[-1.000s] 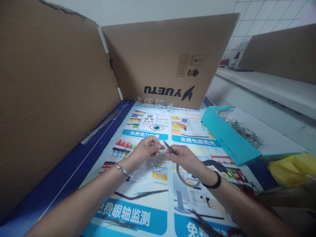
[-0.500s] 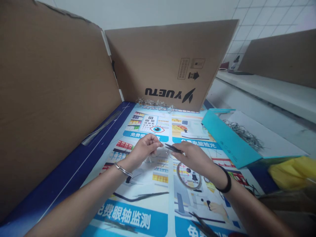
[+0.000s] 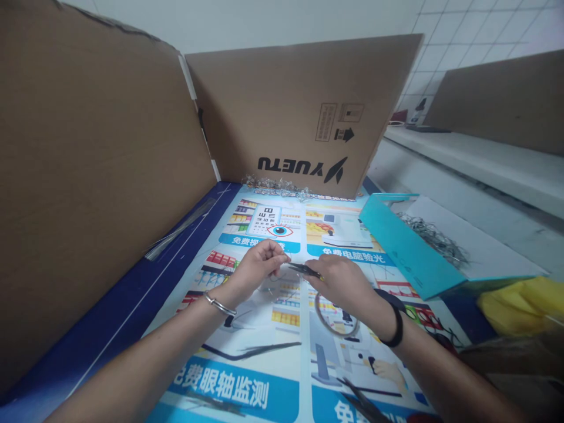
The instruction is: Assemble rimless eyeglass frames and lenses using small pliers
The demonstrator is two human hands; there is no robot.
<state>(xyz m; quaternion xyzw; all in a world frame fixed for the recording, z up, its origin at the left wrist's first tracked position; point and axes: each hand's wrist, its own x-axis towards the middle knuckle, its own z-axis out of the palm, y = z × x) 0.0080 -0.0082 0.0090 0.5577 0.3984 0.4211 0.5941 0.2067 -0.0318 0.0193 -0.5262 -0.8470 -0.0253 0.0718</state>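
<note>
My left hand (image 3: 264, 258) is closed in a pinch near the middle of the printed sheet. What sits in its fingertips is too small to make out, though a thin wire-like strand seems to hang below. My right hand (image 3: 341, 282) is wrapped round dark, pointed pliers (image 3: 304, 269). Their jaws look closed together, with the tips right by my left fingertips; whether they grip anything is unclear. Under my right wrist lies a ring-shaped coil of wire (image 3: 318, 311). A bundle of thin dark wires (image 3: 271, 349) rests on the sheet, nearer to me.
Cardboard panels (image 3: 282, 111) stand at the back and left. A teal box (image 3: 405, 252) at right holds a tangle of wires (image 3: 434, 241). Small wire pieces (image 3: 277, 184) are heaped at the back. Another dark pointed tool (image 3: 359, 399) lies in front, and yellow material (image 3: 511, 305) sits at far right.
The pliers have moved slightly left, up to my left fingertips. Their jaws, apart before, have come together. My left hand has hardly moved.
</note>
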